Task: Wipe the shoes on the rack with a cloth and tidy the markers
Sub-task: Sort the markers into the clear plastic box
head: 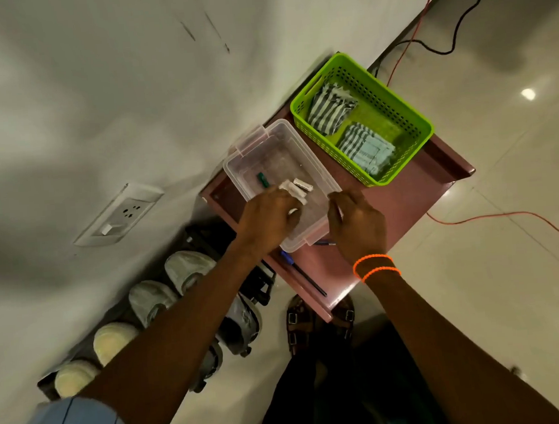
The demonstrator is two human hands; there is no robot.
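I count two hands over the clear plastic box. My left hand reaches down into it, fingers curled around white markers whose ends stick out past the knuckles; I make out two, perhaps three barrels, and cannot tell the exact number in the grip. One green-capped marker lies on the box floor just beyond the left fingertips. My right hand grips the box's near right rim, thumb and fingers curled over the edge; two orange bands circle that wrist.

The box sits on a pink table. Beyond the right hand, touching the box's far corner, stands one green basket holding two striped cloths, one crumpled, one folded. Just behind the left wrist one blue-capped pen and one dark stick lie on the table's near edge; another blue pen tip peeks from under the box between the hands.

Under my left forearm runs the shoe rack with four pale shoes along the wall side and grey ones on the outer side, partly hidden by the arm. Two sandalled feet show below the table. A wall socket sits left of the left hand. An orange cable and a black one trail across the floor right of the right hand.
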